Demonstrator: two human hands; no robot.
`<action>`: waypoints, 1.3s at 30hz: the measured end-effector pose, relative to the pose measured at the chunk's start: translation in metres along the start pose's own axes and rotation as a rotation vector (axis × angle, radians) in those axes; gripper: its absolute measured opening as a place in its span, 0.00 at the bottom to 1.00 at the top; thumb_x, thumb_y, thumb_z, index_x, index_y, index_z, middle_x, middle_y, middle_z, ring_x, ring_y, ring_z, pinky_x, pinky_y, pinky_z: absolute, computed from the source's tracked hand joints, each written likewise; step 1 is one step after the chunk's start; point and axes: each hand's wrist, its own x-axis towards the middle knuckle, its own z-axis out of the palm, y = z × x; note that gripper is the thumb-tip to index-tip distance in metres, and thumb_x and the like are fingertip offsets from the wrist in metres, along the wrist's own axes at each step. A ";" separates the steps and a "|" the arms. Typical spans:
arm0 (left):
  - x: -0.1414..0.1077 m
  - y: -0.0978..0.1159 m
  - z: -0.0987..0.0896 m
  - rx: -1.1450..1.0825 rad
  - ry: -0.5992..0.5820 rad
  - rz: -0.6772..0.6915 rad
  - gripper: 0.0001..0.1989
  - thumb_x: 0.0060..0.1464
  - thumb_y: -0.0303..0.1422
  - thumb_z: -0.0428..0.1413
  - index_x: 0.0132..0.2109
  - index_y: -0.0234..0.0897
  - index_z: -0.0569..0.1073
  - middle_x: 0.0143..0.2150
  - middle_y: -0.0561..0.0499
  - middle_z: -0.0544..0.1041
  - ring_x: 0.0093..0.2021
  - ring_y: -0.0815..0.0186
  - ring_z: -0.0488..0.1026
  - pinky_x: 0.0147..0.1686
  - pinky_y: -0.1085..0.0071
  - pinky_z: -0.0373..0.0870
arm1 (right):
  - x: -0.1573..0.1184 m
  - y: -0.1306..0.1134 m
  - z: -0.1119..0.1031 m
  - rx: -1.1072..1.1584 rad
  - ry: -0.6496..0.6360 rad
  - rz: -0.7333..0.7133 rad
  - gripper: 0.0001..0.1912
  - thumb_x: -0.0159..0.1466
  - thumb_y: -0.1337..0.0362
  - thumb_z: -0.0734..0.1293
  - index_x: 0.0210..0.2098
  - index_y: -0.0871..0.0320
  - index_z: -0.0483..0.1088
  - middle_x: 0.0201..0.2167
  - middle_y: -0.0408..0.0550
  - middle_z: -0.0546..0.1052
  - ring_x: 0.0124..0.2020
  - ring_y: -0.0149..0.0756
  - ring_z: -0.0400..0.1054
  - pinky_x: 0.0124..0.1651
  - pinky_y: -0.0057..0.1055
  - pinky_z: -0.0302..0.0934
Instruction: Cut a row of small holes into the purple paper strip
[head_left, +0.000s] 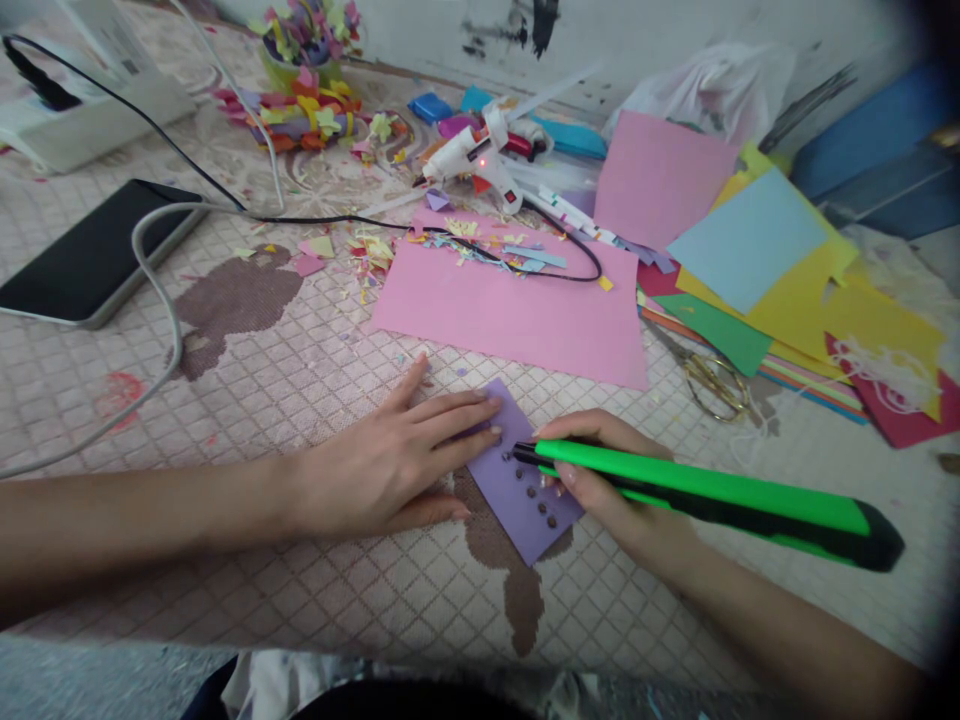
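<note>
A small purple paper [499, 485] lies at a slant on the patterned tablecloth, with a row of several dark round marks running down it. My left hand [397, 455] rests flat with its fingers spread, two fingertips on the upper left edge of the paper. Held in my right hand [611, 480] is a green and black cutter [705, 485], its black tip at the uppermost mark. The cutter's long body points to the right. Whether a blade is out is too small to tell.
Beyond my hands lie a pink sheet [517, 310] with paper scraps and a white glue gun [480, 160] with a black cord. Gold scissors [712, 385] and coloured papers [750, 240] are at right, a black tablet [97, 250] and power strip [97, 125] at left.
</note>
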 end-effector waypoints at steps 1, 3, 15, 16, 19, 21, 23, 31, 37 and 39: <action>0.000 0.000 0.000 0.001 0.002 0.000 0.27 0.63 0.40 0.53 0.65 0.31 0.60 0.65 0.34 0.62 0.66 0.47 0.59 0.65 0.35 0.33 | 0.000 0.000 0.000 -0.001 0.007 0.002 0.10 0.60 0.70 0.65 0.40 0.53 0.73 0.31 0.42 0.78 0.29 0.30 0.74 0.29 0.24 0.68; 0.000 0.000 0.000 0.007 0.000 0.000 0.27 0.64 0.40 0.53 0.65 0.31 0.60 0.66 0.34 0.62 0.66 0.47 0.59 0.65 0.36 0.33 | 0.000 -0.002 0.000 -0.016 0.024 0.002 0.10 0.60 0.71 0.65 0.40 0.54 0.73 0.30 0.41 0.78 0.28 0.29 0.73 0.28 0.23 0.67; 0.005 -0.001 0.001 -0.023 0.185 0.035 0.17 0.66 0.34 0.51 0.58 0.31 0.66 0.58 0.39 0.72 0.59 0.57 0.68 0.64 0.51 0.58 | -0.002 0.022 0.000 0.312 0.044 0.164 0.08 0.66 0.63 0.65 0.44 0.54 0.70 0.27 0.42 0.75 0.26 0.30 0.70 0.28 0.26 0.67; 0.008 -0.002 0.001 -0.040 0.219 0.030 0.15 0.65 0.32 0.51 0.56 0.31 0.67 0.56 0.40 0.73 0.57 0.58 0.69 0.60 0.57 0.65 | -0.002 0.023 0.001 0.311 0.045 0.178 0.08 0.66 0.62 0.65 0.44 0.54 0.70 0.28 0.42 0.75 0.26 0.30 0.70 0.28 0.26 0.67; 0.016 -0.003 0.000 -0.130 0.211 -0.022 0.12 0.64 0.28 0.52 0.53 0.30 0.70 0.51 0.41 0.74 0.50 0.61 0.72 0.51 0.65 0.71 | -0.001 0.022 0.001 0.315 0.031 0.186 0.08 0.66 0.62 0.65 0.45 0.54 0.70 0.28 0.42 0.76 0.27 0.30 0.71 0.29 0.25 0.67; 0.022 -0.003 0.000 -0.186 0.181 -0.036 0.09 0.63 0.27 0.52 0.49 0.32 0.72 0.48 0.43 0.74 0.48 0.62 0.72 0.48 0.66 0.72 | 0.000 0.021 0.001 0.321 0.023 0.176 0.08 0.66 0.64 0.65 0.45 0.54 0.70 0.27 0.41 0.76 0.27 0.29 0.71 0.29 0.25 0.67; 0.027 -0.003 0.001 -0.228 0.151 -0.042 0.07 0.62 0.27 0.53 0.46 0.33 0.74 0.46 0.45 0.73 0.46 0.63 0.71 0.46 0.67 0.71 | 0.001 0.020 0.000 0.318 0.024 0.167 0.07 0.66 0.64 0.64 0.45 0.54 0.70 0.26 0.41 0.76 0.26 0.29 0.71 0.30 0.26 0.67; 0.040 0.001 0.006 -0.277 0.106 -0.060 0.05 0.62 0.27 0.53 0.39 0.34 0.73 0.41 0.47 0.72 0.42 0.64 0.70 0.44 0.67 0.68 | 0.003 0.022 0.001 0.318 0.018 0.167 0.08 0.66 0.64 0.64 0.44 0.56 0.69 0.26 0.41 0.75 0.26 0.30 0.71 0.30 0.27 0.67; 0.042 0.003 0.003 -0.262 0.201 -0.117 0.06 0.63 0.27 0.49 0.37 0.34 0.68 0.35 0.50 0.72 0.35 0.69 0.70 0.35 0.74 0.69 | 0.003 0.026 0.002 0.354 0.019 0.162 0.08 0.66 0.63 0.65 0.44 0.56 0.69 0.26 0.41 0.76 0.27 0.30 0.72 0.31 0.27 0.67; 0.040 -0.002 -0.003 -0.249 0.271 -0.165 0.05 0.63 0.26 0.49 0.38 0.35 0.67 0.34 0.52 0.71 0.33 0.70 0.70 0.33 0.75 0.69 | 0.003 0.028 0.003 0.369 0.033 0.174 0.08 0.66 0.62 0.65 0.44 0.56 0.69 0.27 0.41 0.76 0.26 0.30 0.72 0.31 0.28 0.68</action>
